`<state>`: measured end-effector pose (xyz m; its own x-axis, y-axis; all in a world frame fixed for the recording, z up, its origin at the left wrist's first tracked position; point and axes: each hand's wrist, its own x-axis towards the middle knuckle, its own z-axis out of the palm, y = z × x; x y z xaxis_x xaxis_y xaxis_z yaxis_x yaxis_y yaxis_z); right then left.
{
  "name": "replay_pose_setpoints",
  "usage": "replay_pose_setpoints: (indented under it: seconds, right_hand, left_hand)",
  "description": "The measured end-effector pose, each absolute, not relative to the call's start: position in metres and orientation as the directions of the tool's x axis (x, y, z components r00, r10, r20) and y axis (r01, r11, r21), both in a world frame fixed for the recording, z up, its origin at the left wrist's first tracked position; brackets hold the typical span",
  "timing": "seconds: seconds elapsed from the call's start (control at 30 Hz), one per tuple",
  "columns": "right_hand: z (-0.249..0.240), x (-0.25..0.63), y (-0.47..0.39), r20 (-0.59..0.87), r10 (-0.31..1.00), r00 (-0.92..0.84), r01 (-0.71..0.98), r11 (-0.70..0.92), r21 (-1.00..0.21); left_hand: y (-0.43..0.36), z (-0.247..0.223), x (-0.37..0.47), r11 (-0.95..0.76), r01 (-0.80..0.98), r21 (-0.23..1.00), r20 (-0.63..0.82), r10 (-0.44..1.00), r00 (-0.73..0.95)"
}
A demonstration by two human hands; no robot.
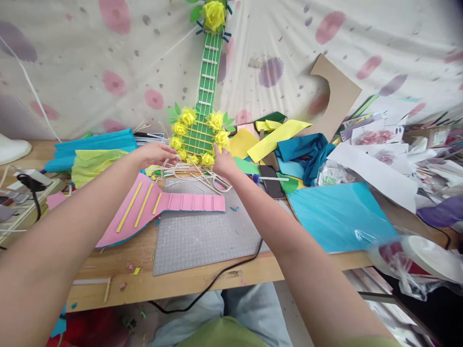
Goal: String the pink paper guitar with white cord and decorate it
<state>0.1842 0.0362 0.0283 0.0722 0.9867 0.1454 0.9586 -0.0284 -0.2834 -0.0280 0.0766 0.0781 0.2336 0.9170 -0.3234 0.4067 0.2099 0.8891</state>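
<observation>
Laterally, the white cord (181, 168) lies in a loose tangle between the hands, running left to right behind the pink guitar-shaped panel (164, 205) and before the green guitar (209, 83). The left hand (157, 155) is nearer the denser end, its fingertips pinched on a strand; the right hand (224, 163) is beside the yellow roses (221, 137), fingers partly curled, and any grip there cannot be determined. At far right, a clear plastic bag (407, 279) partly encloses a white roll (430, 258); the smaller bag's (331, 173) contents are indistinct.
</observation>
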Motion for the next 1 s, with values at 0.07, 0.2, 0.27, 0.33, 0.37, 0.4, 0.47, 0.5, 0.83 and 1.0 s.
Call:
replay_pose_setpoints:
  seconds: [0.07,0.2,0.27,0.33,0.37,0.4,0.47,0.5,0.83,1.0]
  right_hand:
    - [0.027,0.174,0.032,0.189,0.982,0.024,0.897,0.062,-0.438]
    - [0.007,0.152,0.020,0.259,0.966,-0.029,0.646,0.216,-0.733]
    - [-0.008,0.145,0.015,0.275,0.961,0.004,0.582,0.222,-0.783]
    - [-0.020,0.140,0.011,0.291,0.956,0.035,0.573,0.219,-0.790]
    - [-0.024,0.140,0.010,0.292,0.955,0.041,0.578,0.216,-0.787]
    - [-0.027,0.140,0.010,0.286,0.957,0.047,0.586,0.206,-0.784]
    - [-0.029,0.142,0.010,0.268,0.962,0.061,0.598,0.180,-0.781]
    - [-0.028,0.143,0.011,0.258,0.963,0.070,0.598,0.167,-0.784]
    - [-0.022,0.167,0.013,0.242,0.960,0.140,0.582,0.118,-0.805]
    - [-0.012,0.183,0.020,0.162,0.956,0.245,0.324,0.077,-0.943]
  left_hand:
    - [0.075,0.069,-0.023,0.230,0.412,0.882,-0.358,0.895,0.267]
    - [0.071,0.053,-0.013,0.258,0.393,0.883,-0.411,0.828,0.382]
    - [0.066,0.047,-0.009,0.277,0.393,0.877,-0.443,0.782,0.438]
    - [0.062,0.042,-0.005,0.284,0.397,0.873,-0.459,0.754,0.470]
    - [0.060,0.041,-0.004,0.286,0.393,0.874,-0.459,0.749,0.477]
    - [0.059,0.039,-0.002,0.288,0.384,0.877,-0.456,0.749,0.480]
    - [0.057,0.037,-0.001,0.289,0.366,0.885,-0.446,0.755,0.481]
    - [0.056,0.035,-0.001,0.287,0.363,0.887,-0.441,0.759,0.478]
    - [0.049,0.029,0.008,0.333,0.369,0.868,-0.448,0.846,0.291]
    - [0.061,0.030,-0.002,0.277,0.405,0.871,-0.351,0.929,0.120]
